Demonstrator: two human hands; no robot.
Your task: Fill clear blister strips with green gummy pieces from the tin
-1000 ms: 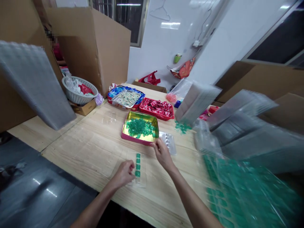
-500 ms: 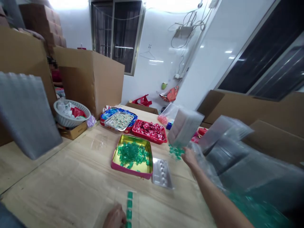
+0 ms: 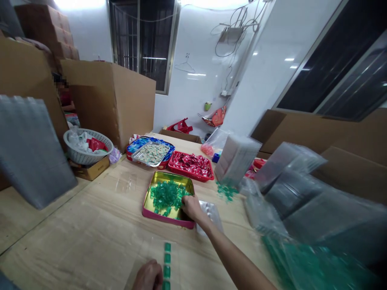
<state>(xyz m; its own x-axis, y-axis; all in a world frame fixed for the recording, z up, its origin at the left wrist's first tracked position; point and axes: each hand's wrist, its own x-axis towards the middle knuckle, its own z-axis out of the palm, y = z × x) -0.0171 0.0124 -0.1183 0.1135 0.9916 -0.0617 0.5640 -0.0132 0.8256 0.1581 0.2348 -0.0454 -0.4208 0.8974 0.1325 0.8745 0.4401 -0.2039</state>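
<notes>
Inside a tin (image 3: 166,220), right hand (image 3: 191,207) at green pieces (image 3: 167,194), left hand (image 3: 149,275) by green row (image 3: 167,271), both curled, grasp unclear.

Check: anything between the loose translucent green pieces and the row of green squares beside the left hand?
Only the near pink wall of the gold-lined rectangular tin; the right hand reaches inside, off that line.

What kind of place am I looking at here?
It looks like a small workshop or packing room: a wooden worktable holds a tin of loose green pieces, stacked clear plastic stands nearby, and a large cardboard box stands behind.
</notes>
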